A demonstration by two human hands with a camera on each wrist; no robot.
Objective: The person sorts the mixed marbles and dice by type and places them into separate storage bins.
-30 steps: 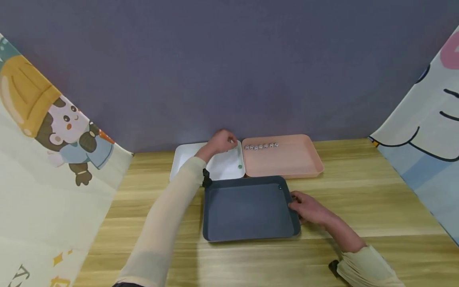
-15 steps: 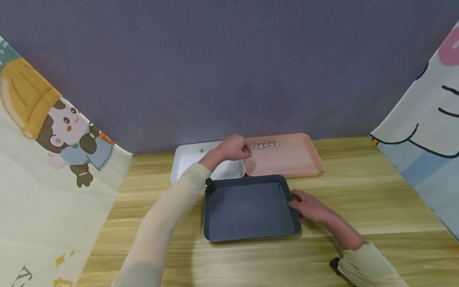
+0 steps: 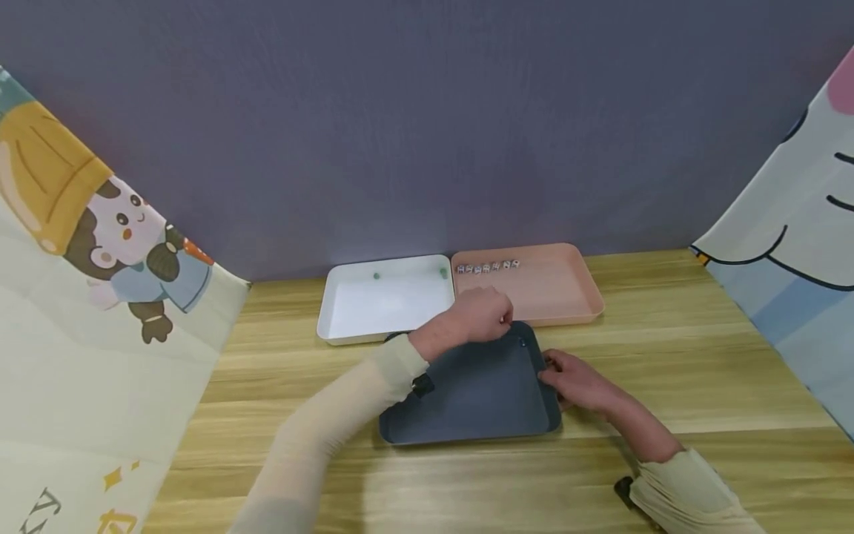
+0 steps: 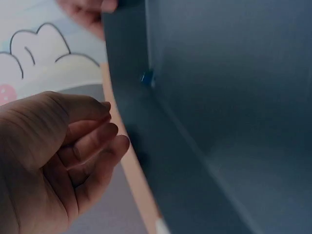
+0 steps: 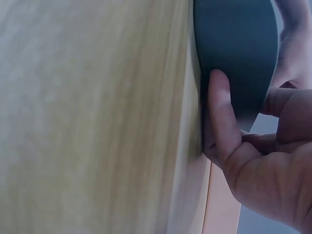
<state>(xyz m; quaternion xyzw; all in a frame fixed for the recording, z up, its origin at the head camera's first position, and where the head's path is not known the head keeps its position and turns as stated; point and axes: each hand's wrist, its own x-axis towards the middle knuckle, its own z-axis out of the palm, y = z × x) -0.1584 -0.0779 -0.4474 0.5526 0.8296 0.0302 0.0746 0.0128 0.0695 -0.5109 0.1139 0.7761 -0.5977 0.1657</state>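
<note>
Two hands at a dark grey rectangular plastic tray [image 3: 467, 400] on a wooden desk [image 3: 667, 371].

Left hand [image 3: 477, 315] hovers over its far edge, fingers [image 4: 92, 139] curled together, possibly pinching something unseen; right hand [image 3: 577, 380] grips the right rim.

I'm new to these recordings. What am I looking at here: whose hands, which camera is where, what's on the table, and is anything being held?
No machine here: a person works with bare hands. The wide picture comes from a camera on their head; the two close-ups come from cameras on each wrist. On the wooden table lie a white tray with two small green beads, a pink tray with a row of small white cubes, and a dark grey tray nearest the person. The right hand grips the grey tray's right edge. The left hand hovers over its far corner, fingertips pinched together; whether they hold something cannot be seen.
</note>
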